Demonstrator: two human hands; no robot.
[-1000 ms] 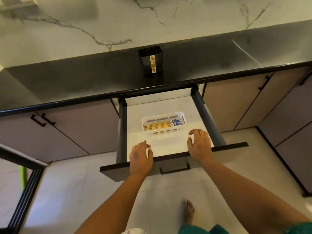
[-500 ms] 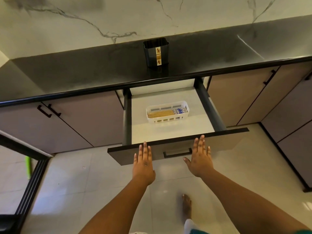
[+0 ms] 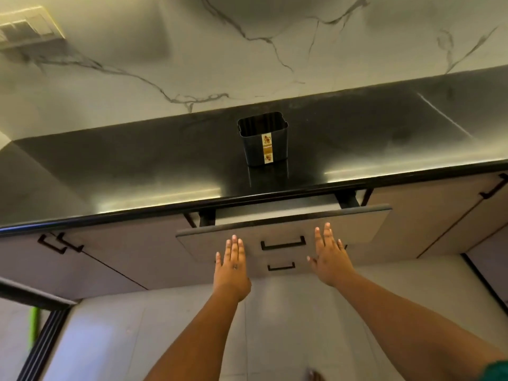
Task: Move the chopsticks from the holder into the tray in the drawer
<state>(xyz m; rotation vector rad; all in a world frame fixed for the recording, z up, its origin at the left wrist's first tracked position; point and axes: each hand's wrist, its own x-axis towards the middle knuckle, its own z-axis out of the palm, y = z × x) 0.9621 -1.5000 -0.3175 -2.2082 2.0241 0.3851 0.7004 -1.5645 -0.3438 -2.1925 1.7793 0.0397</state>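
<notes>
Black ribbed plastic holder point(image 3: 263, 140) on the dark shiny counter point(image 3: 137, 160), grey wooden drawer point(image 3: 283, 232) below it, my left hand point(image 3: 232, 266) and right hand point(image 3: 328, 258) flat on its front, either side of the black bar handle point(image 3: 283, 244).

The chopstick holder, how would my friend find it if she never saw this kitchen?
Look along the dark, glossy stone countertop below the white marbled wall. Near its middle, above the almost-shut drawer, stands a black ribbed plastic holder. It is the only thing on the counter, with a white and gold label strip down its front.
</notes>
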